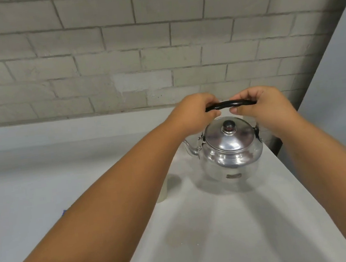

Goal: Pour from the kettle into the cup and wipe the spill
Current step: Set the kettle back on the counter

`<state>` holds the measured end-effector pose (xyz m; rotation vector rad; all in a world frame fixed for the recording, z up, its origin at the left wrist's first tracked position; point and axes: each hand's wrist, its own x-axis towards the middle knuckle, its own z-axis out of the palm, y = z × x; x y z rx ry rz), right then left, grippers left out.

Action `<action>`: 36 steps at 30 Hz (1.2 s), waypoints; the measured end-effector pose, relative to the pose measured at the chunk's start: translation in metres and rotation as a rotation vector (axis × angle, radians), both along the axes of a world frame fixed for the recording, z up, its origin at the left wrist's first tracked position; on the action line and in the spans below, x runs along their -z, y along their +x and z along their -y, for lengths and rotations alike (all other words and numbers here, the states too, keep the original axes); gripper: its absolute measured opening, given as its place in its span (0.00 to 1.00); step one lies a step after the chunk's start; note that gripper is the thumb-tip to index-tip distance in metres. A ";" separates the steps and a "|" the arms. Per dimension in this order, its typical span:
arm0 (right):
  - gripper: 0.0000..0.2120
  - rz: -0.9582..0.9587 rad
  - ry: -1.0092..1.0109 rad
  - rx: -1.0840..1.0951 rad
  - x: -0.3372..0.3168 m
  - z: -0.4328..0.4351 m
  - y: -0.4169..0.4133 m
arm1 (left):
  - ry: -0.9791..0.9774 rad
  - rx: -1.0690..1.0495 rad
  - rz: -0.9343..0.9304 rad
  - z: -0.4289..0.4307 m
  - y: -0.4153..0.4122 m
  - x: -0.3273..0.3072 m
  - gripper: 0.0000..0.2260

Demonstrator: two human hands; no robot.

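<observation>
A shiny metal kettle (230, 156) with a domed lid, dark knob and black arched handle (229, 103) stands on a white counter (214, 235), its spout pointing left. My left hand (194, 113) grips the left end of the handle and my right hand (261, 106) grips the right end. A pale cup (170, 186) stands on the counter left of the kettle, mostly hidden behind my left forearm.
A grey brick wall (134, 48) rises right behind the counter. The counter's right edge runs diagonally past the kettle, with a drop beyond it. A small blue mark (64, 212) shows at the far left beside my forearm.
</observation>
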<state>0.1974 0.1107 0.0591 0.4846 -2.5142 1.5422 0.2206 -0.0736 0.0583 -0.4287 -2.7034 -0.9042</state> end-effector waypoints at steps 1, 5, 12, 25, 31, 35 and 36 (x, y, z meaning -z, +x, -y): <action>0.10 -0.001 -0.010 0.007 0.000 -0.005 -0.005 | -0.033 -0.001 -0.006 -0.006 -0.008 -0.003 0.09; 0.10 -0.054 0.102 0.052 0.002 -0.027 -0.035 | -0.197 0.023 0.016 -0.029 -0.042 -0.010 0.09; 0.14 -0.238 0.636 0.125 0.013 -0.054 -0.101 | -0.325 0.074 0.094 -0.060 -0.105 -0.006 0.10; 0.13 -0.237 0.785 0.079 0.031 -0.053 -0.205 | -0.385 0.037 0.124 -0.066 -0.201 0.008 0.11; 0.13 -0.288 0.820 0.058 0.045 -0.041 -0.234 | -0.439 -0.016 0.159 -0.060 -0.224 0.013 0.10; 0.14 -0.294 0.859 0.065 0.052 -0.035 -0.249 | -0.426 -0.059 0.175 -0.055 -0.234 0.022 0.09; 0.14 -0.288 0.856 0.063 0.054 -0.034 -0.253 | -0.430 -0.067 0.184 -0.055 -0.237 0.025 0.08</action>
